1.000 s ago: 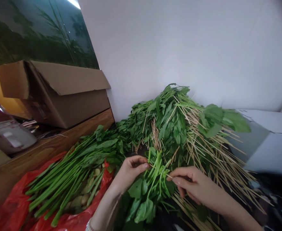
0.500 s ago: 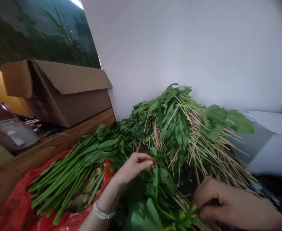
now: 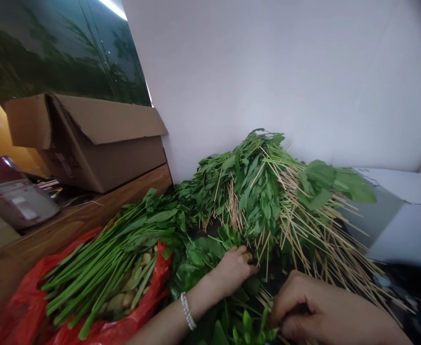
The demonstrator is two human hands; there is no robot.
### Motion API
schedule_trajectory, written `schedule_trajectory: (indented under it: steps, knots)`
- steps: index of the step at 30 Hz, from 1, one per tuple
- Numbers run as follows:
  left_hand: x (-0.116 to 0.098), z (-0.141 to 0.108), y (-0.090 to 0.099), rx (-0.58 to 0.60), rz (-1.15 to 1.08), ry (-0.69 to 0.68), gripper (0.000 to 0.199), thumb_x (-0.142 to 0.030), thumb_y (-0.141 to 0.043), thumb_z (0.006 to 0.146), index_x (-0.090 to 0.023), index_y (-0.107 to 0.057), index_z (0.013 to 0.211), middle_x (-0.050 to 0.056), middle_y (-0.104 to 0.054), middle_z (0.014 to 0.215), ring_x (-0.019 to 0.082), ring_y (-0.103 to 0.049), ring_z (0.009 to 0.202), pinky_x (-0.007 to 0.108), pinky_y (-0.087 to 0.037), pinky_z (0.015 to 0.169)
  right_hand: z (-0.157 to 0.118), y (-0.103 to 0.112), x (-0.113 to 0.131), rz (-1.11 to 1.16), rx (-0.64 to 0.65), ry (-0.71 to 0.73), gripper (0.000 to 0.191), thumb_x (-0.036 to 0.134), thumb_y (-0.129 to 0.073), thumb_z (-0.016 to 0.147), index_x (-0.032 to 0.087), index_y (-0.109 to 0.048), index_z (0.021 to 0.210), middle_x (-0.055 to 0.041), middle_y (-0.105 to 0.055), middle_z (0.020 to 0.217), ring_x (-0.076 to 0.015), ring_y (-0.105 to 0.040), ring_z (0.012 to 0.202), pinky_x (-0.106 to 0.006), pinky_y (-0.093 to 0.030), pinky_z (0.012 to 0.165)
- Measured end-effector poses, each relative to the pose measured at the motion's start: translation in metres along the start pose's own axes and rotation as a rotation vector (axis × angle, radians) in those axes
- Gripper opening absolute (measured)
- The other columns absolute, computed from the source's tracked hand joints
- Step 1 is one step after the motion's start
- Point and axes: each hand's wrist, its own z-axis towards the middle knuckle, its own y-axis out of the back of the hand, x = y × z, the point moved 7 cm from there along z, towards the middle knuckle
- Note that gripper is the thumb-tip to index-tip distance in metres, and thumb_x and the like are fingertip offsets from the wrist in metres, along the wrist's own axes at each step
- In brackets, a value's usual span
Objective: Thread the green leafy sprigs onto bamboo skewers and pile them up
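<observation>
My left hand, with a beaded bracelet above the wrist, reaches down into loose leafy greens. Its fingers are curled and closed around some of the leaves, and the fingertips are partly hidden. Lower right, my right hand pinches a small bunch of leafy greens near the stem ends. Thin wooden skewers lie just beyond the right hand, many carrying bundles of greens piled against the wall. A few skewers also show below, between my hands.
On the left, long green stalks lie over a red plastic bag. A cardboard box and a plastic tub stand on a wooden surface. A white box is at right, by a black bag.
My left hand has moved right and down into the greens, its fingers now curled there. My right hand has shifted slightly left, still pinching the bunch.
</observation>
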Motion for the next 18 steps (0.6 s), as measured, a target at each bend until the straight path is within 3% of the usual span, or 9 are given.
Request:
schedule_trajectory:
  steps: [4, 7, 11, 14, 16, 18]
  knots:
    - [0.01, -0.005, -0.003, -0.024, -0.005, 0.05, 0.009, -0.021, -0.06, 0.086, -0.02, -0.069, 0.085, 0.007, -0.064, 0.093, 0.024, -0.052, 0.099, 0.033, -0.041, 0.078, 0.004, -0.004, -0.006, 0.156, -0.024, -0.096, 0.02, 0.013, -0.06, 0.075, 0.023, -0.075, 0.084, 0.0049, -0.063, 0.06, -0.0105, -0.059, 0.056, -0.017, -0.045, 0.055]
    - [0.031, -0.012, 0.01, -0.116, -0.164, 0.119, 0.009, -0.027, -0.066, 0.082, -0.02, -0.07, 0.086, 0.005, -0.067, 0.092, 0.022, -0.055, 0.094, 0.032, -0.041, 0.08, 0.004, -0.003, -0.012, 0.228, -0.082, -0.115, 0.019, 0.012, -0.059, 0.074, 0.021, -0.073, 0.081, 0.0043, -0.063, 0.062, -0.0111, -0.062, 0.06, -0.017, -0.045, 0.055]
    - [0.077, -0.03, 0.053, -0.373, -0.464, 0.285, 0.014, -0.032, -0.071, 0.079, -0.021, -0.073, 0.087, 0.004, -0.071, 0.087, 0.02, -0.059, 0.087, 0.031, -0.042, 0.082, 0.006, 0.007, -0.022, 0.263, -0.302, -0.133, 0.018, 0.026, -0.057, 0.081, 0.021, -0.071, 0.091, 0.0032, -0.064, 0.061, -0.0081, -0.054, 0.047, -0.016, -0.04, 0.045]
    - [0.111, -0.049, 0.086, -0.591, -0.661, 0.439, 0.013, -0.03, -0.069, 0.079, -0.018, -0.074, 0.084, 0.005, -0.071, 0.082, 0.019, -0.062, 0.081, 0.029, -0.045, 0.076, 0.012, 0.012, -0.027, 0.196, -0.424, -0.068, 0.026, 0.035, -0.053, 0.087, 0.021, -0.071, 0.098, 0.0009, -0.067, 0.063, -0.0087, -0.053, 0.043, -0.016, -0.04, 0.041]
    - [0.124, -0.059, 0.1, -0.671, -0.79, 0.507, 0.015, -0.029, -0.067, 0.08, -0.016, -0.074, 0.085, 0.006, -0.072, 0.082, 0.019, -0.062, 0.077, 0.027, -0.046, 0.072, 0.016, 0.015, -0.031, 0.101, -0.573, 0.003, 0.028, 0.036, -0.049, 0.091, 0.021, -0.069, 0.102, 0.0005, -0.067, 0.065, -0.0101, -0.057, 0.047, -0.017, -0.045, 0.044]
    - [0.126, -0.064, 0.108, -0.673, -0.917, 0.525, 0.021, -0.03, -0.063, 0.082, -0.015, -0.074, 0.092, 0.006, -0.072, 0.085, 0.019, -0.063, 0.077, 0.026, -0.047, 0.071, 0.014, 0.02, -0.032, -0.059, -0.811, 0.122, 0.026, 0.034, -0.049, 0.092, 0.022, -0.068, 0.104, 0.0014, -0.066, 0.063, -0.0102, -0.06, 0.048, -0.015, -0.047, 0.046]
